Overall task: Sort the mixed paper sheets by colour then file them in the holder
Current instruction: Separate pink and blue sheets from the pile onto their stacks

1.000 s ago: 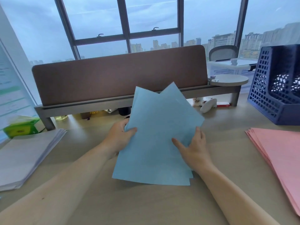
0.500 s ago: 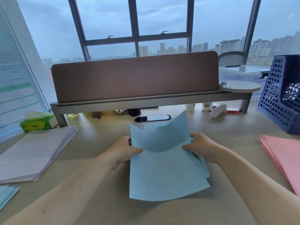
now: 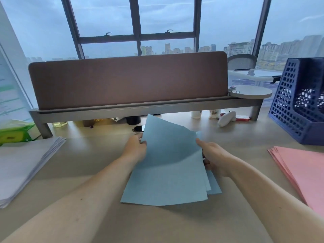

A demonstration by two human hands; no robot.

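A loose bundle of blue sheets (image 3: 168, 165) is held over the middle of the desk, its lower edge near the desktop. My left hand (image 3: 135, 147) grips the bundle's left edge with the thumb on top. My right hand (image 3: 213, 155) grips its right edge, fingers curled behind the sheets. The sheets are fanned and uneven at the bottom right. A pink stack (image 3: 301, 171) lies flat at the right. A white stack (image 3: 26, 163) lies at the left. The dark blue mesh file holder (image 3: 296, 109) stands at the far right.
A brown desk divider (image 3: 128, 79) on a grey rail spans the back of the desk (image 3: 157, 225). A green tissue pack (image 3: 14, 132) sits at the far left. Small cups and a white object (image 3: 226, 118) lie under the rail. A phone (image 3: 138, 128) lies behind the blue sheets.
The blue sheets were lowered from upright toward the desk, then shifted so the top corner points up left. Both hands moved to the sheets' side edges. The camera tilted.
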